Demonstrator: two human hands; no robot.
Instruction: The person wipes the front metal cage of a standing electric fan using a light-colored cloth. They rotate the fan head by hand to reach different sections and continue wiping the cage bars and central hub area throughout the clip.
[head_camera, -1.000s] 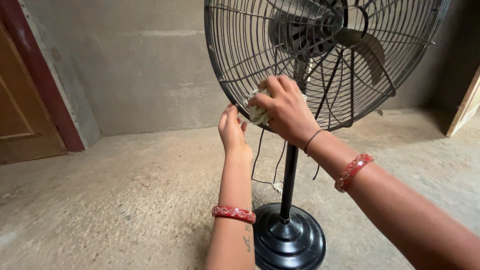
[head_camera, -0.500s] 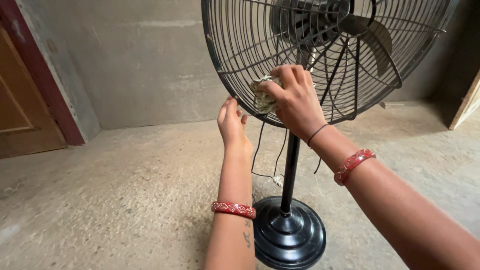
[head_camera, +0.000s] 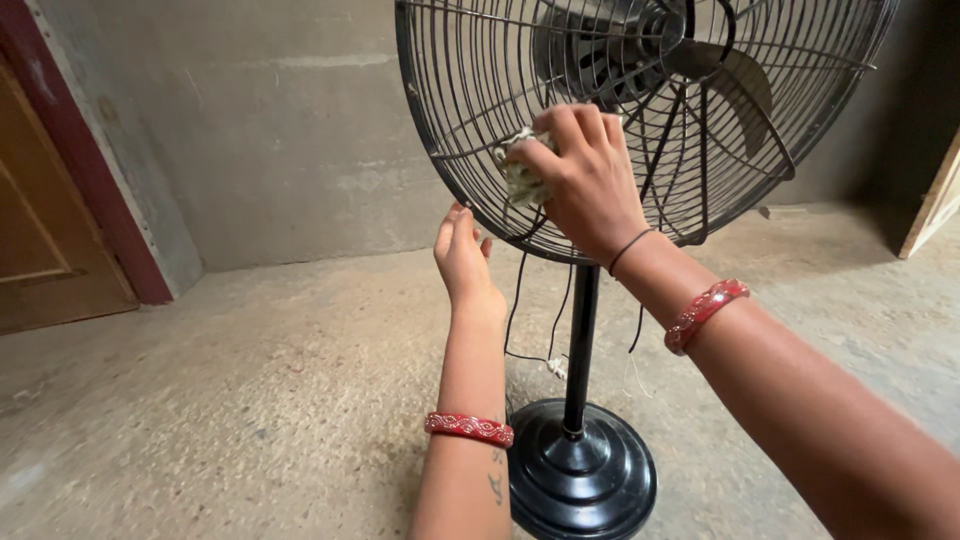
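My right hand (head_camera: 585, 180) pinches a wadded cloth (head_camera: 520, 178) against the fan grille (head_camera: 450, 150); my left hand (head_camera: 462, 255), fingers spread, steadies its lower rim; hard pressing might tip the fan

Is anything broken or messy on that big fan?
Nothing looks broken. The fan stands upright on its round base. Only its cord dangles loose beside the pole. The right hand presses a cloth on the grille.
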